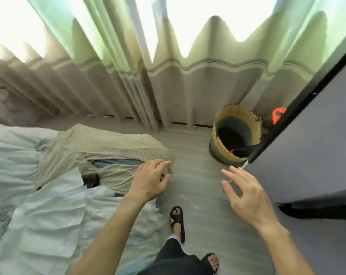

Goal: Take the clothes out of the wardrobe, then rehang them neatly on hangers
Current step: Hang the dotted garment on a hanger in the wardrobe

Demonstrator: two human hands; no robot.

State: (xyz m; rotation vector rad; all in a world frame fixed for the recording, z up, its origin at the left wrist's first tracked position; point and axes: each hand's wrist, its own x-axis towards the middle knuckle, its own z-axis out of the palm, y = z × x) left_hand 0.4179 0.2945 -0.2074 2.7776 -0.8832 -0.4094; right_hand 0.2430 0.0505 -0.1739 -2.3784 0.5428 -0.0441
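The left hand (150, 179), fingers half-curled, meets the dotted garment (100, 147) lying on the bed (13, 147) at ten o'clock; its grip cannot be told. The right hand (245, 193) hangs spread, empty. Best pinch both shoulders before lifting.

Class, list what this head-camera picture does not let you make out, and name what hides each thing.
1. Head view: whatever is behind the grey door, which covers the right side.
2. Head view: the orange thing, mostly hidden by the door's edge.
3. Head view: what lies in the basket, lost in shadow.
4. Head view: whether the left hand has a grip on the dotted garment; blur and its fingers hide this.
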